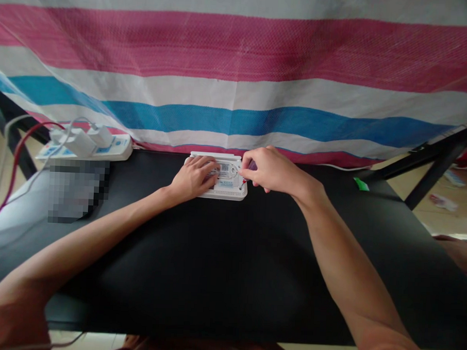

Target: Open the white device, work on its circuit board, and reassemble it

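A flat white router [225, 190], with printed labels and rows of small vent holes, lies on the black table near its far edge. My left hand [194, 177] rests on the router's left part, fingers stretched out over it and holding nothing. In my right hand [270, 169] is a screwdriver [244, 181]; the fingers wrap its dark purple handle. Its red-collared shaft slants down to the router's near right corner. Whether the tip sits in a screw is too small to tell.
On the left stands a white power strip [120, 147] with plugs and cables, beside a blurred-out dark object [76, 189]. A small green packet [360, 184] lies far right on the black table [213, 277]. A striped plastic sheet [237, 92] hangs behind.
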`<state>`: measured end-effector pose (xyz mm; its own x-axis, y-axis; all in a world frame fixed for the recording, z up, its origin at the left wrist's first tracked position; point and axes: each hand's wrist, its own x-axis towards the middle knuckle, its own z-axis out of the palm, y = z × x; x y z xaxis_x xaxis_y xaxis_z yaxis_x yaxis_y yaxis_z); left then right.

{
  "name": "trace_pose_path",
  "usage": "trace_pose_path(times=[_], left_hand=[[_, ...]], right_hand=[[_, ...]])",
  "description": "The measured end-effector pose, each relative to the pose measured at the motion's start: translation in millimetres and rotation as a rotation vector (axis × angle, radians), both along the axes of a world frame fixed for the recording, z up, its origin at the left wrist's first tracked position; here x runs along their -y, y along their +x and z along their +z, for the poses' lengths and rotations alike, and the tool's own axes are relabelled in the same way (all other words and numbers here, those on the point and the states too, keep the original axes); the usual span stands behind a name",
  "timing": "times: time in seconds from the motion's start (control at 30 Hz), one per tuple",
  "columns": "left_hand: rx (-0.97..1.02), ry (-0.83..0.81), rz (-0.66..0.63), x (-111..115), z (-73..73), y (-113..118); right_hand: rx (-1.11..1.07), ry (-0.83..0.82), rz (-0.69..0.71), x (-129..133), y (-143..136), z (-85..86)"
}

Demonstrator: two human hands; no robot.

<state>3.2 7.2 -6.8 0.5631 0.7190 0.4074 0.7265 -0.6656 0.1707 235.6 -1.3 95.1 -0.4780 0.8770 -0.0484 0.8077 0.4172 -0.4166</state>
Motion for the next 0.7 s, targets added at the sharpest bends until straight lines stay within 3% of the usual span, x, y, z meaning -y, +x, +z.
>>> trace_pose_path(times=[0.13,0.27,0.5,0.7], left_hand=[[0.007,0.001,0.005,-0.3,-0.7,0.0],[0.004,0.02,-0.005,-0.3,-1.9,-0.3],[0.007,0.05,-0.013,-0.4,-2.0,-1.0],[0.005,0.044,-0.004,0.1,-1.9,-0.6]], right_hand=[[0.08,0.118,0.063,-1.3,0.8,2.1],[0.074,0.065,0.108,2.5,-3.9,7.8],[0.092,0.102,0.018,2.6,-3.5,6.9],[0.062,0.064,0.104,4.4,1.6,7.1]])
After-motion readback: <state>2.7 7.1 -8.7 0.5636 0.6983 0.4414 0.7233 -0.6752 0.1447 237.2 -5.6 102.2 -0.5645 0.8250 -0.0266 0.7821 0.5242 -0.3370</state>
